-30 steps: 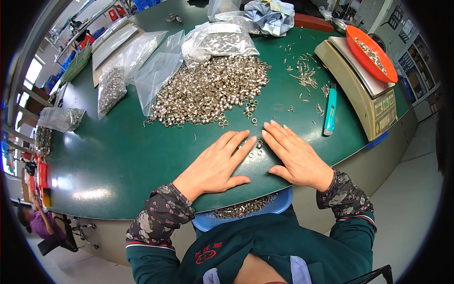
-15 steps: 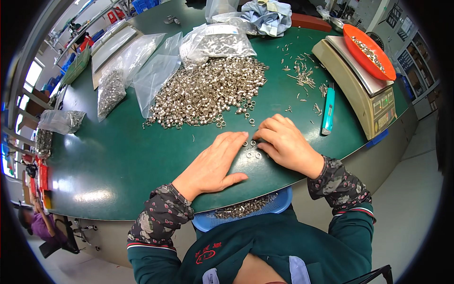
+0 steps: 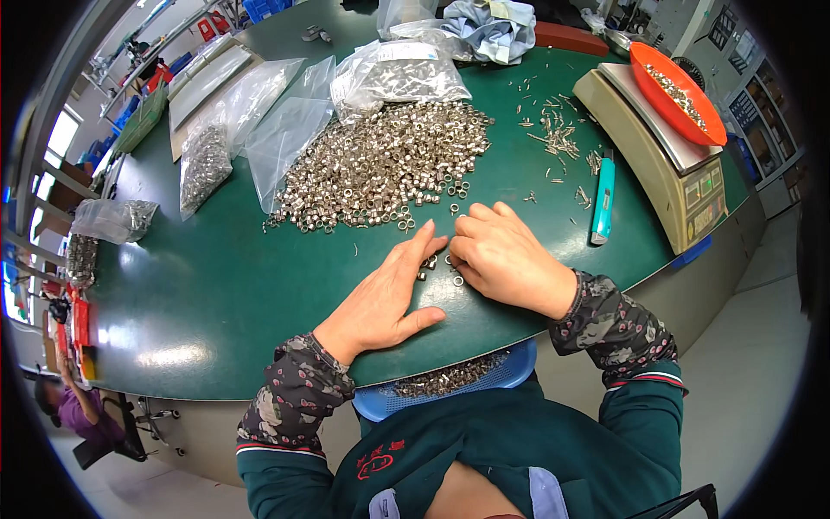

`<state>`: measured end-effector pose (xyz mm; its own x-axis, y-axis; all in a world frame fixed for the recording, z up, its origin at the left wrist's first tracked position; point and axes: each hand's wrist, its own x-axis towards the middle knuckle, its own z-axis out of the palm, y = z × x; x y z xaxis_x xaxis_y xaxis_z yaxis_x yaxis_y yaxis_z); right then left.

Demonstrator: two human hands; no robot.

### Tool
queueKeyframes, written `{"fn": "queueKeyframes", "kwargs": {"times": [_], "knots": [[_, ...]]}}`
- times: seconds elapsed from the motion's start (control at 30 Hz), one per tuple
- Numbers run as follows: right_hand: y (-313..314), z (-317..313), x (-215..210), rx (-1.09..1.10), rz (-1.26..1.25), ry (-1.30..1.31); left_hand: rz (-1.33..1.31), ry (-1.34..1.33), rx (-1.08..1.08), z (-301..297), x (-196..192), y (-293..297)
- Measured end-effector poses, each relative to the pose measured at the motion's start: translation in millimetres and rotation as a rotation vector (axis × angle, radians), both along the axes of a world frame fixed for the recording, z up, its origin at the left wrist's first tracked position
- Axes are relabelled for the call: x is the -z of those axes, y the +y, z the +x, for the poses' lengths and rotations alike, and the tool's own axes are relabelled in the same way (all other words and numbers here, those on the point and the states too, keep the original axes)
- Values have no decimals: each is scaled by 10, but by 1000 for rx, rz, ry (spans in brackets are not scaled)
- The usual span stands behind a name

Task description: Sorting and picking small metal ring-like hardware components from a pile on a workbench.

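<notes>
Head view: toward the front edge of the worktop [image 3: 233,298], metal rings [image 3: 458,281] lie between the outstretched left hand [image 3: 376,303] and curled right hand [image 3: 510,265], whose grip I cannot tell; holding the left low should stop rings scattering.

A bright window [image 3: 62,130] shines at far left, a shelved cabinet [image 3: 768,117] and grey floor [image 3: 735,346] at right.

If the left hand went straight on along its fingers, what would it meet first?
Likely the loose metal ring by the near edge of the pile, with the right hand close beside that line. How high the left hand sits is unclear, so it might pass over.
</notes>
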<state>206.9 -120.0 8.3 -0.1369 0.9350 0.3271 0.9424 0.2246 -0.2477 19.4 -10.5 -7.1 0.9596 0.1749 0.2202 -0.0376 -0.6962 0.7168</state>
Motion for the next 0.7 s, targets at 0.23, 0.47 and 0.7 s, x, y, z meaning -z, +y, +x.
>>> {"fn": "queueKeyframes", "kwargs": {"times": [0.23,0.47,0.7], "knots": [[-98,565,-180,296,162,132,410,167,108,-50,-20,12],[-354,660,41,363,278,-100,440,216,115,-92,-51,-50],[-503,202,65,64,-221,-72,516,270,112,-296,-106,-48]]}}
